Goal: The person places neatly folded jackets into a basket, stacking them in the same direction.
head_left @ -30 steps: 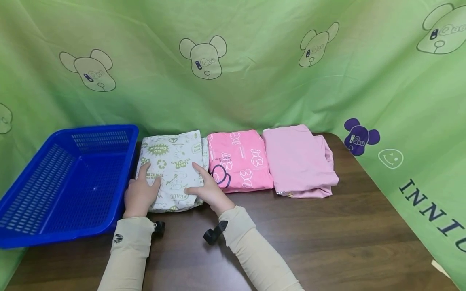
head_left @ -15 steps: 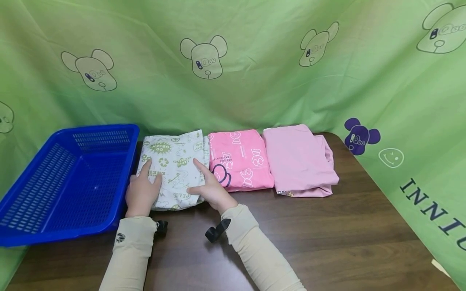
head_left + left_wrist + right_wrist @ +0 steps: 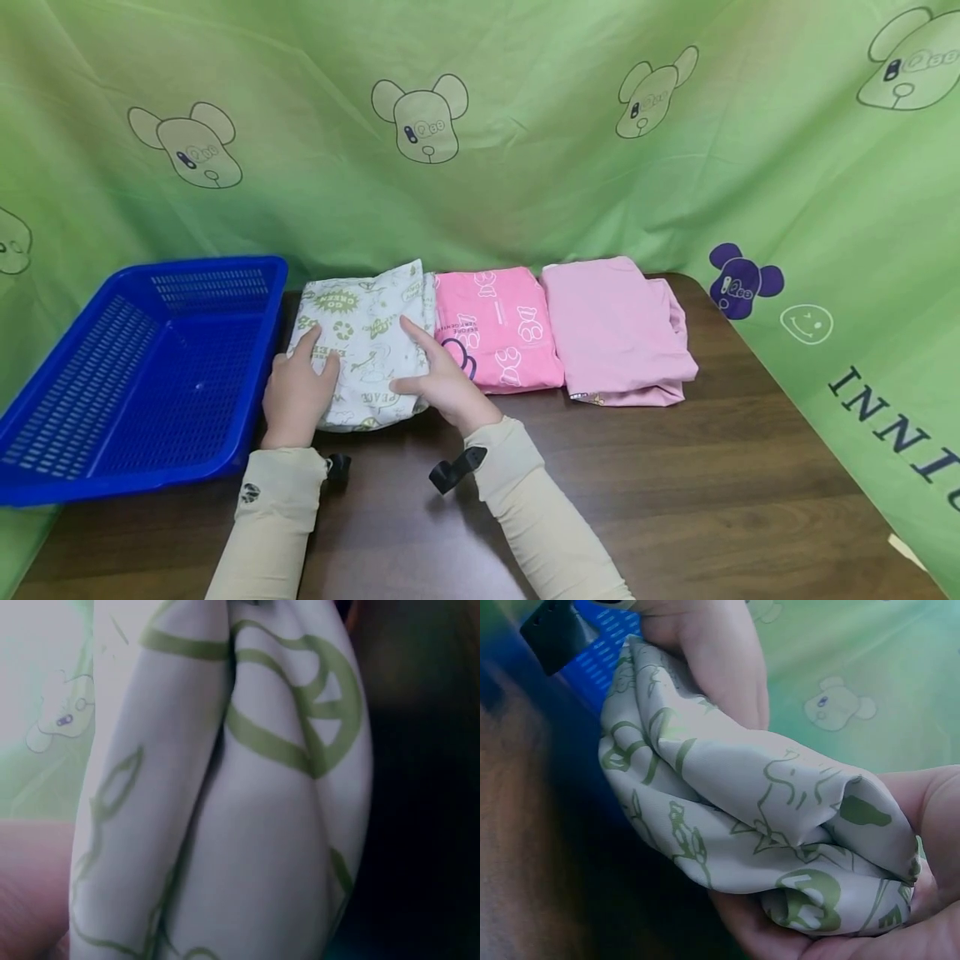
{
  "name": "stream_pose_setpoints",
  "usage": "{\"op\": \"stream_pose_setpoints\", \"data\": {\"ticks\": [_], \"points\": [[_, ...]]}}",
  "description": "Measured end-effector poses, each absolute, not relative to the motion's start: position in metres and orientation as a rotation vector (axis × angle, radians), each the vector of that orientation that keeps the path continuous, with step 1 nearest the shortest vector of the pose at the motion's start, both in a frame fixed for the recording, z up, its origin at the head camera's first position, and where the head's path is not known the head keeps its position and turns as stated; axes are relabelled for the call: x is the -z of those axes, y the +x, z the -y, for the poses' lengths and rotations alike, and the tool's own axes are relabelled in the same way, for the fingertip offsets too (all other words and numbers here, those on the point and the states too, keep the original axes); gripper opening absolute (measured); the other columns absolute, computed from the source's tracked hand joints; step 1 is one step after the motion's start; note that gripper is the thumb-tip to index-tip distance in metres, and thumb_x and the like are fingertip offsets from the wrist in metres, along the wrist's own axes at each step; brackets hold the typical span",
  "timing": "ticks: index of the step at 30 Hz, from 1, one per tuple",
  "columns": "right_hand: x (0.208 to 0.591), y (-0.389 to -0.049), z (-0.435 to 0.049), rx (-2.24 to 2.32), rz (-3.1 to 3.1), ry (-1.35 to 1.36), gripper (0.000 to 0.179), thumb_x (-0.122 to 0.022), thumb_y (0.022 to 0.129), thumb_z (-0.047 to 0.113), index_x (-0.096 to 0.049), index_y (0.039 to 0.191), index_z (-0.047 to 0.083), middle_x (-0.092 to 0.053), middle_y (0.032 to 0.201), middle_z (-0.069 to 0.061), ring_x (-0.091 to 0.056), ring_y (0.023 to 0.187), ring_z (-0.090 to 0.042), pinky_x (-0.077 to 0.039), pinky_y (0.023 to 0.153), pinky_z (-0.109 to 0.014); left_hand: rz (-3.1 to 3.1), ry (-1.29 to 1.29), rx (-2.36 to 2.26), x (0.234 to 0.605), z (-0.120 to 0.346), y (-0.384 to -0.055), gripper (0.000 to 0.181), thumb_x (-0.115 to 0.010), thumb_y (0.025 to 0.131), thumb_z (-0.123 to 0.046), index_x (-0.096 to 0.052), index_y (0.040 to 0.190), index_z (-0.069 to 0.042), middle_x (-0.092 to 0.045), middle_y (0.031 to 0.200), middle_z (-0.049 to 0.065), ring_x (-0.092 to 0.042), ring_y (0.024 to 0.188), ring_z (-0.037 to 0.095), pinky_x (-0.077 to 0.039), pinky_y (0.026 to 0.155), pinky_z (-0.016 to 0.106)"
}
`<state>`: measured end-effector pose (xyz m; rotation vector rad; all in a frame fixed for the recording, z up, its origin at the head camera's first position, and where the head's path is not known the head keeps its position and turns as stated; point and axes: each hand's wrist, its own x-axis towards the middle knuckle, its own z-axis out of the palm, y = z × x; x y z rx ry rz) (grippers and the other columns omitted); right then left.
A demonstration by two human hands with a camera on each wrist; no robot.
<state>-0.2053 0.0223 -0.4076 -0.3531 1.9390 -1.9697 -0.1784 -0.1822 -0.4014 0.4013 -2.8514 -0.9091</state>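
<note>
A folded white garment with green print is gripped from both sides in the head view. My left hand holds its left edge, thumb and index finger over the top. My right hand grips the right edge in the same way. In the right wrist view, the fingers of my right hand pass beneath the garment's layered folds. Folds fill most of the left wrist view, where the left fingers are largely hidden. Close to my right hand lies a folded bright pink garment with white bear prints.
A blue plastic basket stands left of my left hand. At the right end of the row lies a folded light pink garment. Green printed fabric hangs behind the brown wooden table.
Both hands and the white garment have shifted slightly to the right. Its upper right corner has risen a little. The two pink garments have stayed in place.
</note>
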Motion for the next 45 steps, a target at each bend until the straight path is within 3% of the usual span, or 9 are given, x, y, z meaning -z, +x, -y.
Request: {"op": "stream_pose_setpoints", "data": {"ticks": [4, 12, 20, 26, 34, 38, 40, 45], "points": [[0.399, -0.203, -0.025, 1.939, -1.980, -0.351, 0.094, -0.069, 0.084, -0.012, -0.033, 0.159, 0.031, -0.021, 0.166, 0.002, -0.029, 0.141, -0.021, -0.055, 0.082, -0.029, 2.824, 0.367, 0.923, 0.396, 0.181, -0.176, 0.058, -0.052, 0.103, -0.033, -0.039, 0.156, -0.013, -0.050, 0.130, 0.038, -0.053, 0.112, 0.053, -0.045, 0.085, 0.066], [0.386, -0.201, -0.033, 1.949, -2.015, -0.367, 0.095, -0.069, 0.081, -0.013, -0.035, 0.159, 0.030, -0.025, 0.164, 0.004, -0.032, 0.137, -0.019, -0.054, 0.081, -0.028, 2.793, 0.275, 0.985, 0.385, 0.179, -0.171, 0.056, -0.052, 0.103, -0.030, -0.041, 0.156, -0.014, -0.052, 0.135, 0.035, -0.051, 0.118, 0.051, -0.044, 0.089, 0.065], [0.377, -0.197, -0.039, 1.947, -2.004, -0.386, 0.094, -0.068, 0.085, -0.010, -0.033, 0.159, 0.035, -0.026, 0.162, 0.000, -0.057, 0.106, -0.023, -0.056, 0.076, -0.030, 2.776, 0.216, 0.997, 0.372, 0.178, -0.165, 0.055, -0.055, 0.102, -0.025, -0.043, 0.155, -0.012, -0.051, 0.134, 0.036, -0.051, 0.119, 0.051, -0.044, 0.090, 0.064], [0.369, -0.193, -0.043, 1.941, -2.039, -0.400, 0.093, -0.070, 0.085, -0.007, -0.034, 0.158, 0.037, -0.028, 0.162, 0.002, -0.052, 0.114, -0.021, -0.055, 0.077, -0.029, 2.773, 0.173, 1.029, 0.363, 0.178, -0.161, 0.056, -0.055, 0.102, -0.024, -0.042, 0.155, -0.013, -0.051, 0.135, 0.035, -0.051, 0.119, 0.050, -0.044, 0.088, 0.063], [0.359, -0.187, -0.046, 2.025, -1.925, -0.430, 0.092, -0.066, 0.086, -0.011, -0.034, 0.158, 0.036, -0.053, 0.142, -0.011, -0.063, 0.091, -0.018, -0.056, 0.073, -0.029, 2.742, 0.084, 1.117, 0.353, 0.186, -0.156, 0.058, -0.059, 0.102, -0.025, -0.042, 0.156, -0.013, -0.044, 0.150, 0.030, -0.039, 0.138, 0.050, -0.034, 0.106, 0.068], [0.358, -0.184, -0.046, 2.021, -1.934, -0.447, 0.091, -0.067, 0.087, -0.009, -0.035, 0.156, 0.040, -0.051, 0.143, -0.008, -0.064, 0.083, -0.019, -0.055, 0.067, -0.029, 2.712, 0.026, 1.184, 0.349, 0.194, -0.152, 0.058, -0.061, 0.101, -0.024, -0.043, 0.155, -0.012, -0.042, 0.155, 0.023, -0.035, 0.143, 0.046, -0.032, 0.109, 0.067], [0.357, -0.183, -0.046, 2.028, -1.923, -0.462, 0.090, -0.067, 0.087, -0.008, -0.035, 0.156, 0.041, -0.050, 0.144, -0.008, -0.064, 0.083, -0.019, -0.055, 0.067, -0.029, 2.696, 0.010, 1.208, 0.346, 0.196, -0.150, 0.058, -0.062, 0.101, -0.024, -0.043, 0.155, -0.012, -0.042, 0.155, 0.022, -0.034, 0.144, 0.045, -0.032, 0.110, 0.066], [0.352, -0.180, -0.045, 2.088, -1.858, -0.513, 0.090, -0.067, 0.088, -0.009, -0.035, 0.157, 0.039, -0.052, 0.145, -0.008, -0.065, 0.100, -0.019, -0.058, 0.082, -0.032, 2.657, -0.005, 1.248, 0.339, 0.202, -0.145, 0.060, -0.064, 0.100, -0.026, -0.044, 0.155, -0.014, -0.040, 0.156, 0.022, -0.034, 0.144, 0.044, -0.033, 0.109, 0.066]]}}
